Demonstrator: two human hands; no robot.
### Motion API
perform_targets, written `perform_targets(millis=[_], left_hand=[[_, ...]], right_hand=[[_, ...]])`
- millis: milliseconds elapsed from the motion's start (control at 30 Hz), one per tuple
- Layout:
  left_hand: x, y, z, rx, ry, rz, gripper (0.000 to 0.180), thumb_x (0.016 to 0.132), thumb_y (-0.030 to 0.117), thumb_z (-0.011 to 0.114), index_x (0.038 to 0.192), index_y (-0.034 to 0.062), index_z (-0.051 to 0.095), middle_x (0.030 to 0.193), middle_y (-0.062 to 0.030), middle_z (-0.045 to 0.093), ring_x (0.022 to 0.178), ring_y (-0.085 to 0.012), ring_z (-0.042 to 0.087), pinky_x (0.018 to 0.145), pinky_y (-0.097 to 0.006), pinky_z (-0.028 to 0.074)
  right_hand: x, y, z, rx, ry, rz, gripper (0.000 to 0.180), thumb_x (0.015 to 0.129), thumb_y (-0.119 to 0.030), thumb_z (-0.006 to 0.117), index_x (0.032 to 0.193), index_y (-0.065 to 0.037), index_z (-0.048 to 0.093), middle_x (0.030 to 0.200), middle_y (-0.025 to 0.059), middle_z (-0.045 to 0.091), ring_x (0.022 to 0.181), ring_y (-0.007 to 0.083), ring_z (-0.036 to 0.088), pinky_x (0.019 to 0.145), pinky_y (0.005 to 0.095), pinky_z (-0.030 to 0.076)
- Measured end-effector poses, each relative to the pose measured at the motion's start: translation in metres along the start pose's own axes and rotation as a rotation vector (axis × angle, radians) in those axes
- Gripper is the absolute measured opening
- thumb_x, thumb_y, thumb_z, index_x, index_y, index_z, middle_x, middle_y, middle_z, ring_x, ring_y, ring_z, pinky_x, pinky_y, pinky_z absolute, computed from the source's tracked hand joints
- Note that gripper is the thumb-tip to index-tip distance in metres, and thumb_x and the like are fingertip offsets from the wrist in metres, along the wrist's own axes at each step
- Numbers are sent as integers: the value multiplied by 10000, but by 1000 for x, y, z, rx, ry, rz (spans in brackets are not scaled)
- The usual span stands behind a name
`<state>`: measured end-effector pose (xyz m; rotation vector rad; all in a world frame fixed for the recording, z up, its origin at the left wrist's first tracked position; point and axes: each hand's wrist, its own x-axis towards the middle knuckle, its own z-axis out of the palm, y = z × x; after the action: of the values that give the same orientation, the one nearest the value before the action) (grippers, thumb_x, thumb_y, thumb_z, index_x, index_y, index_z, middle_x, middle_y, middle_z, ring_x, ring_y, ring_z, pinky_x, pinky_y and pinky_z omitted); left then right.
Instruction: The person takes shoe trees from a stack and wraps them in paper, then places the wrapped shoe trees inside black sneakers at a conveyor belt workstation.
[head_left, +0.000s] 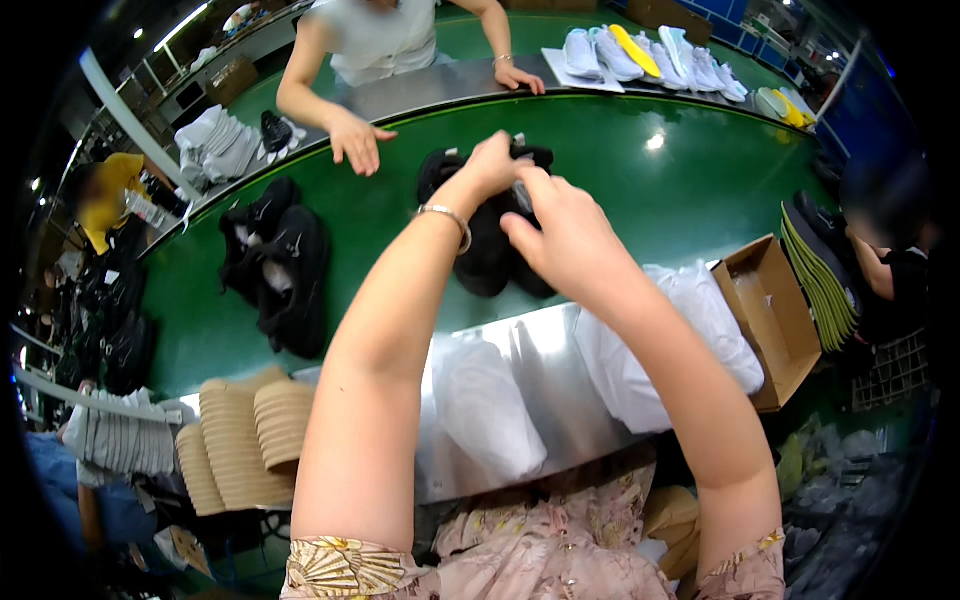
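In front of me a pair of black shoes (483, 258) stands side by side on the green belt (390, 225), toes toward me. My left hand (490, 167) is bent over the shoes' opening, its fingers closed at the upper edge and partly hidden. Just beside it, my right hand (570, 230) reaches over the right shoe, fingers pointing at the opening and thumb held apart from them. A pale patch shows inside that shoe below the fingers. Further left on the belt lies another pair of black shoes (292, 275).
Along the near metal ledge (440, 480) are ridged tan inserts (235, 440), a white paper bundle (488, 405), white wrapping (670, 350) and an open cardboard box (775, 330). Across the belt a person's hand (358, 142) hovers. White shoes (620, 55) line the far ledge.
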<state>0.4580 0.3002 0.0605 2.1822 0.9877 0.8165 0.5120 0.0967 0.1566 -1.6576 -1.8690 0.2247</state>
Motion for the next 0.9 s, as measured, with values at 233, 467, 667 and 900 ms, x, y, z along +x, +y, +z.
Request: perform_targets(millis=[233,467,667,900], left_hand=[[-47,92,-71,214,78,-93,604,743,271,669,1195,-71,461,1040,-212,587,944,-293,594,805,-341,464],[-104,111,-83,-15,180,-165,617,761,258,664,1207,-99,432,1038,-202,581,929,-248,579,801,-315,454],[-138,132,-80,-246,258,-209,877,719,428,706,1262,-139,316,1129,-288,520,1061,-316,530,874,-340,431],[-146,174,-60,-1466,-61,-303,500,786,419,658,1148,106,515,1011,-51,592,935,-193,572,820,-344,468]], right_hand=[[-205,-47,44,26,185,56,796,707,-335,722,1273,69,335,1140,272,481,1017,403,496,892,421,411],[-243,-28,122,87,250,245,753,650,-292,756,1216,39,386,973,206,552,826,330,571,727,386,471],[-196,-39,26,342,659,209,679,669,-120,751,1213,44,378,970,190,573,783,283,617,670,340,509],[-109,-45,-16,663,676,60,593,689,-119,741,1127,46,377,951,164,579,834,191,598,711,293,499]])
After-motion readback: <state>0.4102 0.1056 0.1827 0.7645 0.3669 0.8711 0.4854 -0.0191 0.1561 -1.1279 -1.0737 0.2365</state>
